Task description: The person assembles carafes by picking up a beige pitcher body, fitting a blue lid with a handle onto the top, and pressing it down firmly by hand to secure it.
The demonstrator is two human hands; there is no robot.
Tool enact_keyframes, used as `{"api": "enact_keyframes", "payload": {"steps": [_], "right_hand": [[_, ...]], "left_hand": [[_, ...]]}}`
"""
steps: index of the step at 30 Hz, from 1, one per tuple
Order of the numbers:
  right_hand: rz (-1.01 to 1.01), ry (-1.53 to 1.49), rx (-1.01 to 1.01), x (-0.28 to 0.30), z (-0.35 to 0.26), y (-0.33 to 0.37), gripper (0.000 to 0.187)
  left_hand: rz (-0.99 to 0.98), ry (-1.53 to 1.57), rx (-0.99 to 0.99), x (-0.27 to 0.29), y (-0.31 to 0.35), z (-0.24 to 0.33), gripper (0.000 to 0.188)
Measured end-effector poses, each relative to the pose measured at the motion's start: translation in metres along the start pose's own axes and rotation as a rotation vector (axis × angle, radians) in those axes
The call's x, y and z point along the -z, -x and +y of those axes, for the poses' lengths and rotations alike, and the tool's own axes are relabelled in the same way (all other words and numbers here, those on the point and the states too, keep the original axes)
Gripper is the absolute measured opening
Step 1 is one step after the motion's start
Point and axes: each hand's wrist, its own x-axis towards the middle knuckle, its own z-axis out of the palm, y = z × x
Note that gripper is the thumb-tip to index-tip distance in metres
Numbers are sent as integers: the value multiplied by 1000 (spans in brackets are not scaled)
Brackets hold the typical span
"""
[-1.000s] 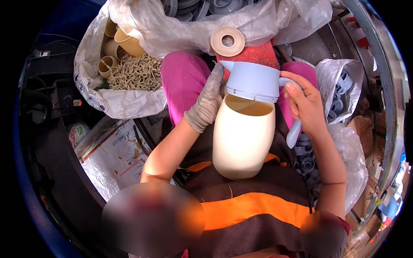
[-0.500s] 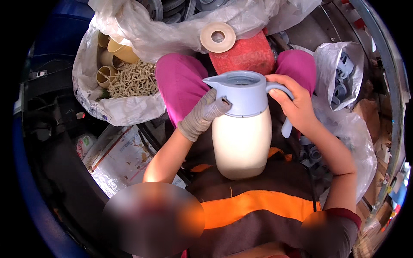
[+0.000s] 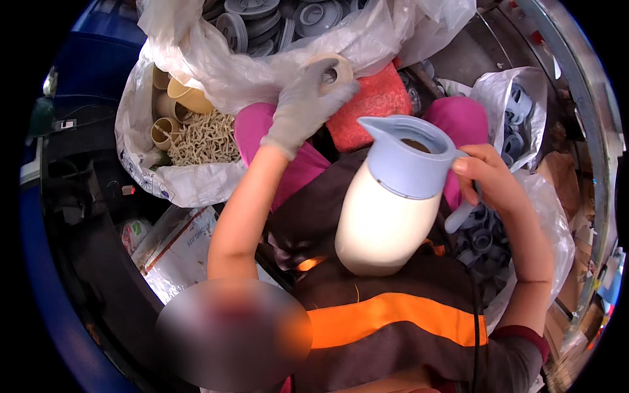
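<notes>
A jug (image 3: 386, 226) with a cream body and a grey-blue spouted collar leans on my lap, its mouth tipped to the right. My right hand (image 3: 491, 175), bare, is closed around its grey-blue handle at the right side. Further off, my left hand (image 3: 303, 108) in a grey glove grips a flat cream ring (image 3: 339, 71) with a round hole. The ring is at the far edge of a red block (image 3: 370, 108) between my knees; part of it is hidden by the glove. Inside the jug's collar the opening looks dark.
Grey round lids (image 3: 252, 23) fill a plastic bag at the far side. To the left, a white sack (image 3: 190, 183) holds cream cups and many small beige pieces. Bags of grey-blue parts (image 3: 517, 105) stand on the right. A metal rail (image 3: 593, 124) curves along the right edge.
My left hand has let go of the jug's collar and reached away to the ring on the red block. The jug has shifted right and tilted, with my right hand still on its handle.
</notes>
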Motion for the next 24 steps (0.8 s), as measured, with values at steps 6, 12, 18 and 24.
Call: {"api": "enact_keyframes", "payload": {"steps": [6,12,18,24], "right_hand": [[291,-110,290,27,-15,22,34],[520,157,537,0,-26,-32,33],[420,471,783,-22,-9,-82,35],[531,560,850,-22,4,-81,38]], "left_hand": [[115,-859,-3,-29,-39,-48,83],[342,554,9,48,-31,28,72],[218,-321,-397,63,-15,139,67],[66,-758,-528,26,-12,142,62]]}}
